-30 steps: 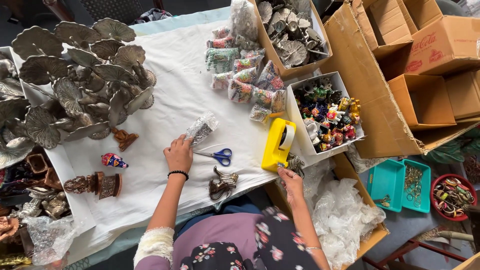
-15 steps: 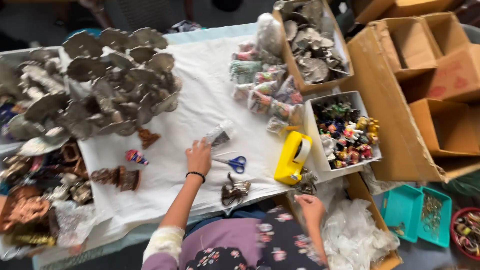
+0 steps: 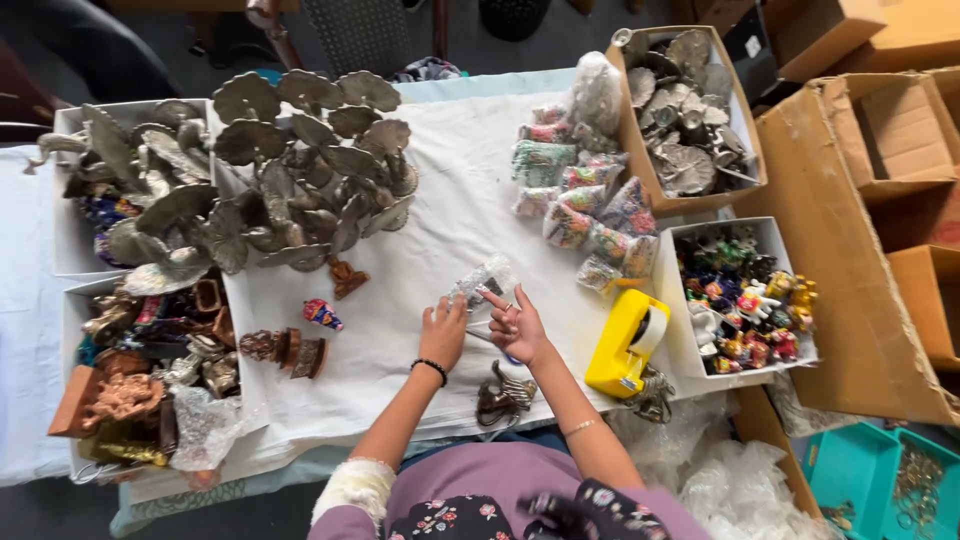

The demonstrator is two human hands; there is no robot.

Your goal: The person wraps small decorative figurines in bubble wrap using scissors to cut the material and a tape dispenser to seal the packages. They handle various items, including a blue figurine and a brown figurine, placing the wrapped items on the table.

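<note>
Clear crinkled plastic, a small bag [image 3: 482, 281], lies on the white-covered table [image 3: 440, 200] with both hands at it: the left hand [image 3: 444, 330], a dark band at its wrist, rests its fingertips on the bag's near-left edge, and the right hand [image 3: 516, 325] touches the near-right edge with fingers spread and the forefinger stretched toward the bag. Neither hand is clamped around anything; both lie loosely open and close together. Just below the hands, at the table's near edge, sits a small dark metal figurine [image 3: 503, 393]. Right of the right hand stands a yellow tape dispenser [image 3: 627, 343], and beyond it a white box of colourful little figures [image 3: 740, 300]. Farther out, filled small bags [image 3: 580, 200] are heaped beside a cardboard box of grey metal leaf shapes [image 3: 690, 115]. To the left a painted figure [image 3: 322, 314] and brown carved pieces [image 3: 285, 350] stand apart, with a large pile of metal leaf-shaped ornaments [image 3: 290, 170] behind them
</note>
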